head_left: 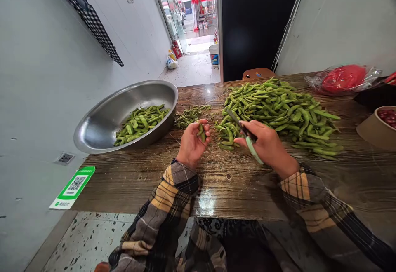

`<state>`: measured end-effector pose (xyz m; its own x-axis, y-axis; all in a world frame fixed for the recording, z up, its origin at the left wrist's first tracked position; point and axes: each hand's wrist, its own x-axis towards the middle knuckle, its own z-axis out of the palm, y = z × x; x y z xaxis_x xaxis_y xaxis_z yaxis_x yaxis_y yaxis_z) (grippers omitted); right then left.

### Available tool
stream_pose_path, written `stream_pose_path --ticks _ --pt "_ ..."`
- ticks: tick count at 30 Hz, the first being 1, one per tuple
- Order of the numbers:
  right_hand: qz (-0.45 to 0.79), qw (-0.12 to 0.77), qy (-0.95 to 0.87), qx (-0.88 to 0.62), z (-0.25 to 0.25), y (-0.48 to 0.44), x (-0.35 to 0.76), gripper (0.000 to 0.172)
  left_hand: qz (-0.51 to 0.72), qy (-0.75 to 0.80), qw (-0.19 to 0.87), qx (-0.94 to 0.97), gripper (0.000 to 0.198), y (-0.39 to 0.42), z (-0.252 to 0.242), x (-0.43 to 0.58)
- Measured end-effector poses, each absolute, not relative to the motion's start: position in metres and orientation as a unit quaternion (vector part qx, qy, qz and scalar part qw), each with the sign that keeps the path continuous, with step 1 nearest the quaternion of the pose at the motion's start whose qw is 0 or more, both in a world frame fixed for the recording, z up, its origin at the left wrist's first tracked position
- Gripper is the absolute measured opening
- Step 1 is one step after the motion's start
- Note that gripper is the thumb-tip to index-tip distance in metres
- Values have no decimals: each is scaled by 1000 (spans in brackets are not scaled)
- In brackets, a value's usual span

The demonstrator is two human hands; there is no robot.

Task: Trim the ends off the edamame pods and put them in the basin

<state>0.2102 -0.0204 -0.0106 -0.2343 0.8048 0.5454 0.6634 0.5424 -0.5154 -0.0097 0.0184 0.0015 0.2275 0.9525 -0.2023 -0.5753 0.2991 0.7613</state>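
Green edamame pods [201, 132] lie in the curled fingers of my left hand [192, 144], held over the wooden table. My right hand [262, 142] grips a pair of scissors [237, 123] with pale green handles, the dark blades pointing up and left over the edge of a large heap of edamame pods [278, 107]. A few pods [229, 136] lie loose between the heap and my left hand. Beyond my left hand is a small pile of trimmed scraps [192, 115]. To the left, a wide steel basin [105, 107] contains more pods [142, 123].
A red item in clear plastic [343, 78] lies at the back right, near a paper tub [374, 130] of dark red round items. A green QR-code card [73, 187] is at the table's left edge. Past the wooden table [148, 189] stands an open glass door [173, 12].
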Motion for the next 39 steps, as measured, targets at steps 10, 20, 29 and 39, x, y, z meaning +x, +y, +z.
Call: stream_pose_path --ticks 10,20,29,39 --pt "101 425 -762 -478 -11 -16 209 39 366 516 256 731 20 31 -32 4" --pt "83 430 -756 -487 -18 -13 212 40 328 562 173 739 16 40 -33 -4" --pt "82 420 -758 -491 -16 -14 210 38 320 526 181 767 31 38 -34 -3" --pt "88 429 -755 -489 -19 -12 212 39 198 541 111 809 7 29 -27 -1"
